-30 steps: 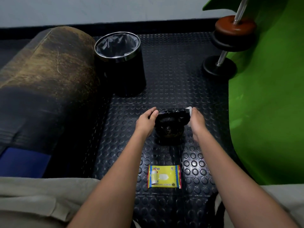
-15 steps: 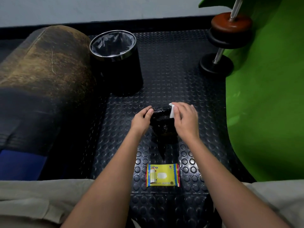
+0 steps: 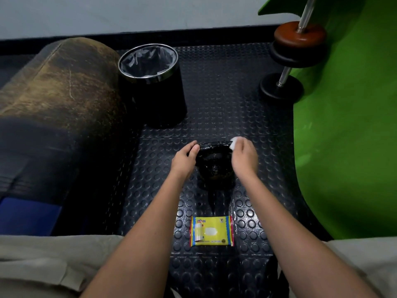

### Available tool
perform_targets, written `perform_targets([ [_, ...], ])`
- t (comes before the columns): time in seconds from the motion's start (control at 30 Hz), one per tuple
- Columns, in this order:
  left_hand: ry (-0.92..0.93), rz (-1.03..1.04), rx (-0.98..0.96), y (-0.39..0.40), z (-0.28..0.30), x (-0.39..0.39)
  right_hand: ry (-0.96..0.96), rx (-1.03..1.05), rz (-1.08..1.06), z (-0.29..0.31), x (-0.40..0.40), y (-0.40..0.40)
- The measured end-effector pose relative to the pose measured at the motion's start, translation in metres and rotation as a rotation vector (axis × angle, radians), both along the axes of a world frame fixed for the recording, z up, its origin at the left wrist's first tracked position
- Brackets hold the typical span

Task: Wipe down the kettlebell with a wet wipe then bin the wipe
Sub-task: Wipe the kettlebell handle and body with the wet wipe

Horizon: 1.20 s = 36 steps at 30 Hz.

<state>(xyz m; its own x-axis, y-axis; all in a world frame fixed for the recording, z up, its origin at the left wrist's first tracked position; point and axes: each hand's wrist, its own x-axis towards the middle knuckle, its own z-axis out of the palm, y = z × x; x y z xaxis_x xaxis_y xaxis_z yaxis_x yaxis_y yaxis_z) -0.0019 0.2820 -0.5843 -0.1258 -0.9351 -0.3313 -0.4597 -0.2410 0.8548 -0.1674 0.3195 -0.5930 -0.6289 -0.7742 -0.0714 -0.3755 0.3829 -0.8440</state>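
A person looks down at a studded black floor mat (image 3: 214,100). A black kettlebell (image 3: 216,164) stands on it. The left hand (image 3: 185,159) grips the left end of its handle. The right hand (image 3: 243,155) pinches a white wipe (image 3: 234,143) against the handle's right end. Nearer the person lies a yellow wipe pack (image 3: 211,231). A black lined bin (image 3: 153,84) stands farther back on the left, beside a worn brown cushion (image 3: 60,93). A dumbbell (image 3: 292,54) leans at the far right against a green sheet (image 3: 348,125).

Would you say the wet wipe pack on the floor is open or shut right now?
Shut, it seems: the wet wipe pack lies flat on the mat, its white flap flush against the yellow front.
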Motion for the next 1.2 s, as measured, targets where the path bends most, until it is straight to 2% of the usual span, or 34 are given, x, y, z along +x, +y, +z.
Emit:
perform_targets([
  [0.07,0.003,0.009,0.001,-0.001,-0.001,0.000,0.305,-0.104,0.161,-0.002,0.008,0.000],
  [0.13,0.003,0.011,0.005,-0.001,-0.001,0.000,0.493,-0.199,0.310,-0.008,0.013,-0.001],
  [0.23,0.007,0.007,0.013,-0.001,-0.002,-0.002,0.529,-0.269,0.379,-0.015,0.010,0.004],
  [0.3,0.013,0.003,0.011,-0.001,-0.002,-0.002,0.490,-0.274,0.343,-0.020,0.002,0.010],
  [0.37,0.014,-0.007,0.015,0.000,-0.002,-0.002,0.406,-0.272,0.241,-0.024,-0.007,0.014],
  [0.43,0.009,-0.017,0.016,0.001,-0.002,-0.002,0.233,-0.225,0.114,-0.024,-0.010,0.016],
  [0.53,0.004,-0.019,0.005,0.002,-0.001,-0.003,-0.214,-0.057,-0.048,-0.018,-0.015,0.010],
  [0.63,0.005,-0.014,0.001,0.003,0.000,-0.003,-0.595,0.108,-0.105,-0.014,-0.027,0.002],
  [0.7,0.008,-0.011,0.002,0.003,0.000,-0.003,-0.638,0.158,-0.113,-0.009,-0.028,-0.002],
  [0.73,0.012,-0.010,0.004,0.003,0.001,-0.003,-0.550,0.163,-0.107,-0.006,-0.024,-0.003],
  [0.8,0.016,-0.004,0.009,0.002,0.001,-0.002,-0.194,0.118,-0.075,-0.002,-0.012,-0.004],
  [0.87,0.007,0.005,0.009,0.001,0.000,-0.001,0.166,-0.010,0.027,-0.002,0.002,-0.002],
  [0.93,0.002,0.007,0.001,-0.001,-0.002,0.000,0.421,-0.137,0.171,-0.006,0.012,0.000],
  [1.0,0.005,0.004,0.002,-0.002,-0.002,0.000,0.533,-0.197,0.247,-0.010,0.014,0.003],
  [1.07,0.011,0.004,0.006,-0.001,-0.001,-0.001,0.565,-0.238,0.266,-0.013,0.010,0.007],
  [1.13,0.015,0.005,0.002,-0.001,-0.002,-0.001,0.548,-0.271,0.266,-0.018,0.002,0.014],
  [1.2,0.012,0.001,0.004,0.000,-0.002,-0.002,0.464,-0.276,0.180,-0.023,-0.004,0.019],
])
